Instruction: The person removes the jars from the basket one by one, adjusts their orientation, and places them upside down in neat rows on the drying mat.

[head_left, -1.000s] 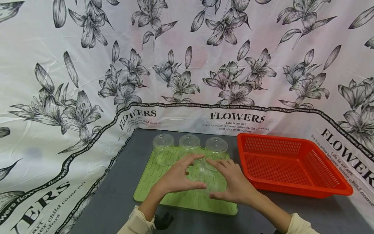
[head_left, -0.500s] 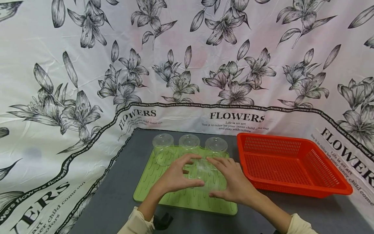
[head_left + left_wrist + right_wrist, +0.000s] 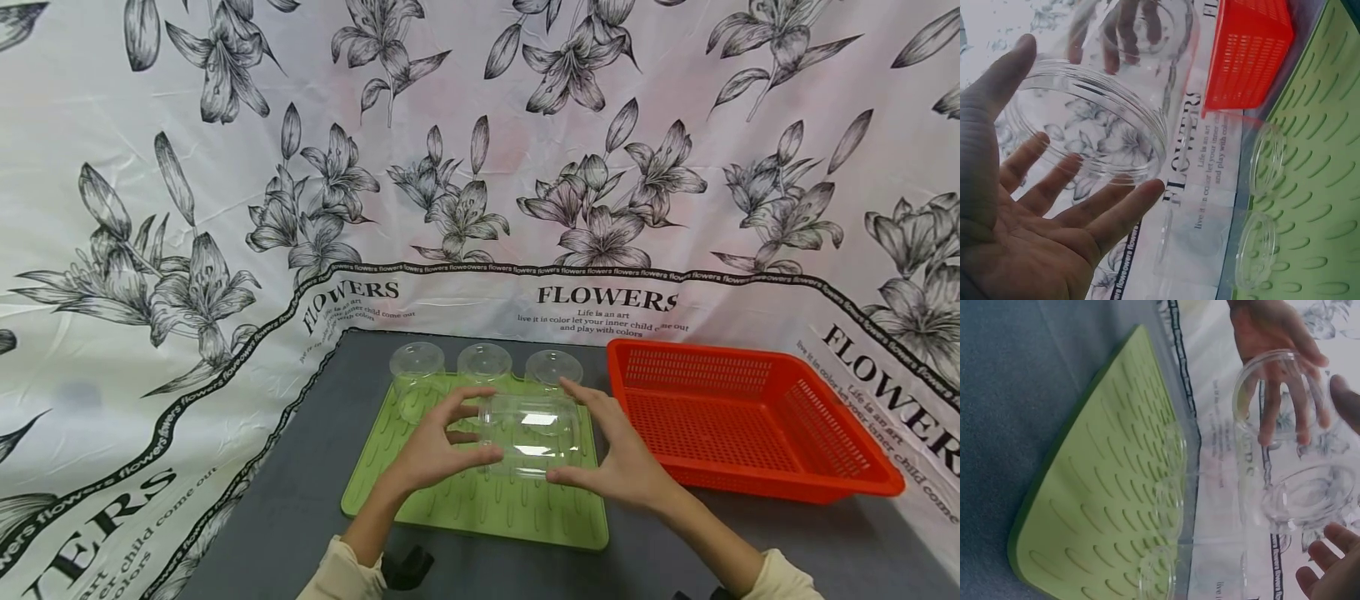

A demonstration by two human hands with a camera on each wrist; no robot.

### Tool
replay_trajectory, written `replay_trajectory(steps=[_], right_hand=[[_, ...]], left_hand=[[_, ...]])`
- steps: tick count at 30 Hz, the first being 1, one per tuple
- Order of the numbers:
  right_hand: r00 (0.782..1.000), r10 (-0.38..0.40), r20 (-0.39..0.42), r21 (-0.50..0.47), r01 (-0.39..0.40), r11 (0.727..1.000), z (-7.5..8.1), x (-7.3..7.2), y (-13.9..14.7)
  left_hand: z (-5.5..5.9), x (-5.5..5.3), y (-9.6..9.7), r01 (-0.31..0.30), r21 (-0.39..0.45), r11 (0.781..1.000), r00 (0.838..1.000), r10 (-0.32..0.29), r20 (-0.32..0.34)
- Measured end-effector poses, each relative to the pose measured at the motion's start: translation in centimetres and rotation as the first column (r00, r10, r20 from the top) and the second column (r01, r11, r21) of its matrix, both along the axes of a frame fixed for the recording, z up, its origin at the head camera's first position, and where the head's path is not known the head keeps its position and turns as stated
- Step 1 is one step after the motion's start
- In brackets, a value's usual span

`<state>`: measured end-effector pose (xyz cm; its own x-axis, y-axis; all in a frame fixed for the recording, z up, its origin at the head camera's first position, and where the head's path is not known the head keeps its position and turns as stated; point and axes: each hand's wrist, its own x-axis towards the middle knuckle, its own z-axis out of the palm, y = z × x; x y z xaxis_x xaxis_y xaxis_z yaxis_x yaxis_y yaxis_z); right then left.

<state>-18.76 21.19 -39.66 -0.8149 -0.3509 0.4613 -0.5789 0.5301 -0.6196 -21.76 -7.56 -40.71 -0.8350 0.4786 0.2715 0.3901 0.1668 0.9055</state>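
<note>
A clear jar (image 3: pixel 531 435) lies on its side in the air above the green mat (image 3: pixel 487 518). Its threaded mouth points toward my left hand (image 3: pixel 438 450), whose fingers and thumb grip around that end. At the base end, my right hand (image 3: pixel 624 460) holds the jar between thumb and fingers. The left wrist view shows the ridged rim (image 3: pixel 1091 125) close up, and the right wrist view shows the round base (image 3: pixel 1313 495). Three similar clear jars stand in a row along the mat's back edge: left (image 3: pixel 417 367), middle (image 3: pixel 484 367) and right (image 3: pixel 553 371).
A red plastic basket (image 3: pixel 757 477) with perforated sides stands to the right of the mat. Grey cloth (image 3: pixel 292 508) covers the table. Behind and at the sides hangs a white flower-printed curtain (image 3: pixel 465 308).
The hands have drawn slightly apart, the left going left and the right going right. The jar between them, hard to see before, now shows plainly lying sideways.
</note>
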Motion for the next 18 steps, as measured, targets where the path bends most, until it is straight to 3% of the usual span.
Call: replay_trajectory(steps=[6, 12, 15, 18], right_hand=[[0.994, 0.004, 0.108, -0.080, 0.005, 0.997, -0.2, -0.1, 0.5], [0.980, 0.109, 0.165, -0.199, -0.075, 0.977, -0.8, -0.7, 1.0], [0.954, 0.212, 0.210, -0.304, -0.142, 0.942, -1.1, -0.8, 1.0], [0.904, 0.324, 0.279, -0.419, -0.189, 0.888, -1.2, -0.8, 0.7]], left_hand=[[-0.2, -0.2, -0.5, 0.063, 0.107, 0.992, 0.998, -0.061, -0.019], [-0.1, -0.4, -0.6, 0.090, 0.184, 0.979, 0.996, -0.088, -0.023], [-0.2, -0.5, -0.5, 0.104, 0.213, 0.971, 0.994, -0.098, -0.038], [-0.2, -0.5, -0.3, 0.117, 0.238, 0.964, 0.993, -0.108, -0.048]])
